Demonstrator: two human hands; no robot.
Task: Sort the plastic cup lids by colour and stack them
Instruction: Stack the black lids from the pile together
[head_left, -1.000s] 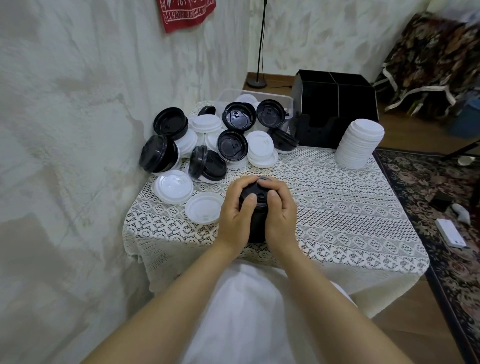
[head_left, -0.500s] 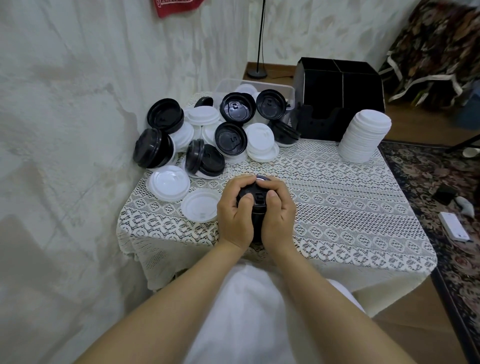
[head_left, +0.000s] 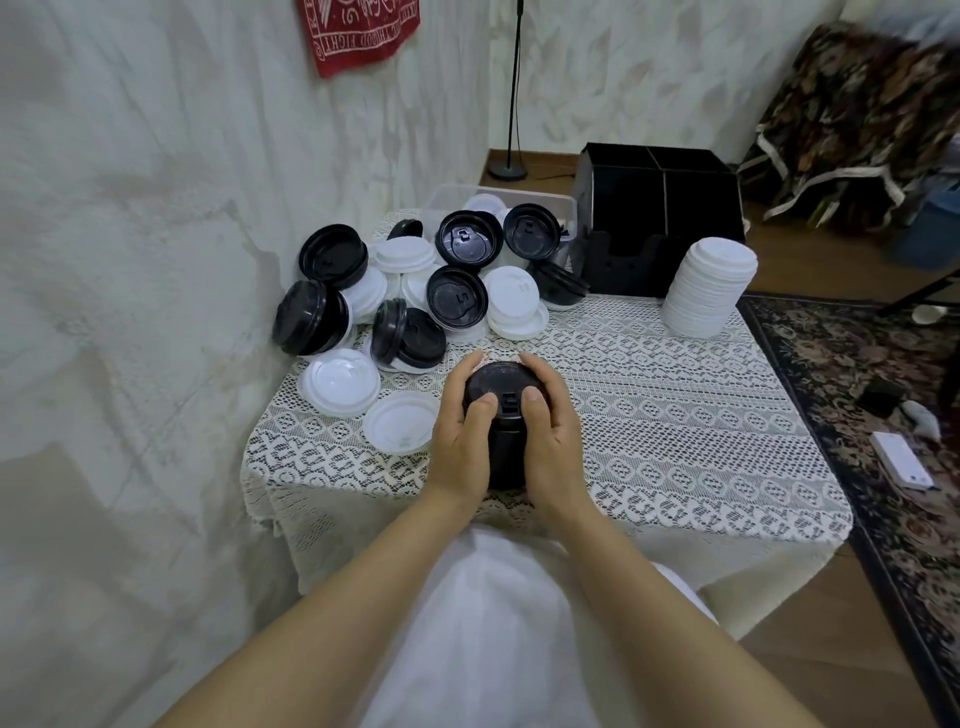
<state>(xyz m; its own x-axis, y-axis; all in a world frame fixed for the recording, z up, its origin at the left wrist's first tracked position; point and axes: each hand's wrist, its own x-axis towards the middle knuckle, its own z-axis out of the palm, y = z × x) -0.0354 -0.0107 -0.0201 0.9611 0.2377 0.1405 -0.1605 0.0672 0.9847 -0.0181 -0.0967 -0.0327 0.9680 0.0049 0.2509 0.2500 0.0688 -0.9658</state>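
Clasping black lid stack (head_left: 501, 376), left hand (head_left: 460, 441), right hand (head_left: 553, 441), fingers (head_left: 480, 408) curled round, red banner (head_left: 358, 31) ("FIGHT")

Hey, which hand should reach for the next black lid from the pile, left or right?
Left, probably. The left hand grips the black stack on the side facing the unsorted pile, whose nearest black lids lie just beyond it. The right hand would have to cross over the stack.
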